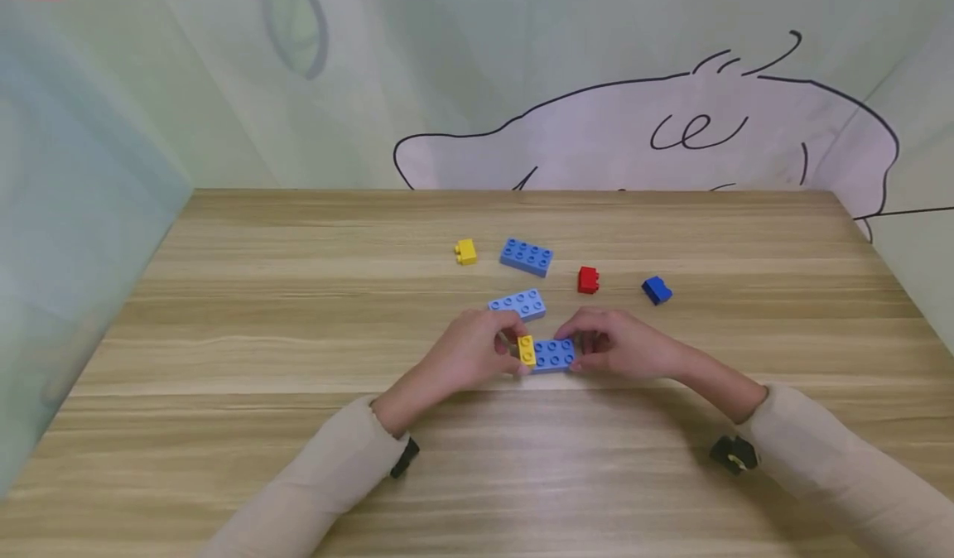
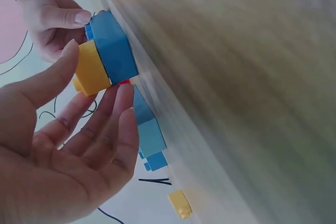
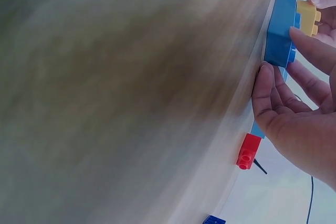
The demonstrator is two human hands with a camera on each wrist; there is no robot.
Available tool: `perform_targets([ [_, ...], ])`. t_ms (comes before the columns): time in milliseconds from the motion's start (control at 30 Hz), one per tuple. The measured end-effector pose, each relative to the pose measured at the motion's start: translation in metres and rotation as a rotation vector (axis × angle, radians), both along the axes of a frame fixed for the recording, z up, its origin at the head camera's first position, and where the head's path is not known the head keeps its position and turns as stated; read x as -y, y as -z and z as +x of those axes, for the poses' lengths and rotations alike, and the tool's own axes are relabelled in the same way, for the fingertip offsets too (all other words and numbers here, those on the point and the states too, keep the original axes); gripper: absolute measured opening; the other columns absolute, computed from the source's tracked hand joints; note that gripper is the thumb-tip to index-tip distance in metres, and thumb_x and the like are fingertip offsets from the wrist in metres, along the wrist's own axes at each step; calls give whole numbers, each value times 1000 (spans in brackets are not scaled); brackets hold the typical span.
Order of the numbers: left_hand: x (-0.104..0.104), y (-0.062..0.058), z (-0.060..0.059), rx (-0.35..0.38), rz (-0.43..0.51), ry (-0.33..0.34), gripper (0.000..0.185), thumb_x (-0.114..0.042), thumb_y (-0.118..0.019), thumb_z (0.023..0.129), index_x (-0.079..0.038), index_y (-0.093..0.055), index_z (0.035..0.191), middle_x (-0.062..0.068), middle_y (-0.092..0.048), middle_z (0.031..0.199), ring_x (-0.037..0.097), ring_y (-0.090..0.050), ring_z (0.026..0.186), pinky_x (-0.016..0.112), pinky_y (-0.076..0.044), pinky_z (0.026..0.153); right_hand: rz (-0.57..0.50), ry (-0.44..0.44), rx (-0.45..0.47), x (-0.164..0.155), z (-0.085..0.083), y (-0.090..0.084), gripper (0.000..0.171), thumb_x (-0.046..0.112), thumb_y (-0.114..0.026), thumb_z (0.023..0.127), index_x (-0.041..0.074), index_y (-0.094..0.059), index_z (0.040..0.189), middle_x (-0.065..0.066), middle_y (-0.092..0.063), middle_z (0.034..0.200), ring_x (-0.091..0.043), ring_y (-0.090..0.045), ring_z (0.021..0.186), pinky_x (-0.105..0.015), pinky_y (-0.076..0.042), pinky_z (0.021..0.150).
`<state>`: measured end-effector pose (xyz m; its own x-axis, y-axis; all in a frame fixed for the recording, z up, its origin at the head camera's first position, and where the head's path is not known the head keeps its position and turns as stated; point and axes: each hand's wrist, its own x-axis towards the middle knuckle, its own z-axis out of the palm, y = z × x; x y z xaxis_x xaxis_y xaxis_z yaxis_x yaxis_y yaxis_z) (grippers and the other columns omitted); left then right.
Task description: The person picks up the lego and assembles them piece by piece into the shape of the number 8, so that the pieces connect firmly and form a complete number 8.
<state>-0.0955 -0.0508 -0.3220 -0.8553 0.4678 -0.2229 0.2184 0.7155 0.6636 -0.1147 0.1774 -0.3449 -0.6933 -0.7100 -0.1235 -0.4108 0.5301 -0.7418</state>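
Observation:
A long blue toy brick sits on the table in front of me, with a small yellow brick on top of its left end. My left hand pinches the yellow brick between thumb and fingers. At the blue brick's other end, the thumb and fingers of my right hand grip its right side. In the left wrist view the yellow brick stands against the studded face of the blue brick. Just behind the left hand lies a light blue brick, partly covered by that hand.
Farther back on the wooden table are another long blue brick and a small yellow brick. A red brick and a dark blue brick lie to the right. A printed cloth hangs behind the table's far edge.

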Motion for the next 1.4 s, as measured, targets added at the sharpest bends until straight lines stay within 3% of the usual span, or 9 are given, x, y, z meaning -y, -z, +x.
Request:
perform_targets([
  [267, 1, -1, 0, 55, 24, -8, 32, -17, -74, 77, -10, -64, 106, 2, -63, 97, 14, -58, 82, 25, -48, 74, 2, 0, -3, 0, 0, 0, 34, 9, -69, 80, 7, -61, 113, 2, -58, 97, -17, -51, 82, -27, -47, 72],
  [967, 1, 0, -1, 78, 46, -36, 31, -16, -74, 76, -10, -64, 104, 3, -63, 96, 15, -60, 84, 26, -49, 75, -3, 2, 0, -4, -1, 0, 33, 11, -69, 82, 7, -60, 113, 1, -58, 99, -16, -52, 83, -28, -48, 73],
  [1167, 1, 0, -1, 80, 45, -36, 32, -16, -75, 76, -10, -63, 105, 3, -63, 96, 15, -60, 83, 26, -49, 74, -13, 86, -17, -19, -7, -10, 32, 8, -67, 82, 2, -59, 113, -7, -61, 107, -20, -54, 89, -35, -49, 78],
  [1400, 2, 2, 0, 79, 40, -38, 32, -16, -75, 76, -10, -63, 106, 2, -63, 96, 14, -59, 84, 26, -49, 75, -20, 196, -134, -49, -20, -25, 33, 4, -69, 80, -1, -60, 111, -13, -61, 106, -22, -55, 87, -33, -49, 76],
])
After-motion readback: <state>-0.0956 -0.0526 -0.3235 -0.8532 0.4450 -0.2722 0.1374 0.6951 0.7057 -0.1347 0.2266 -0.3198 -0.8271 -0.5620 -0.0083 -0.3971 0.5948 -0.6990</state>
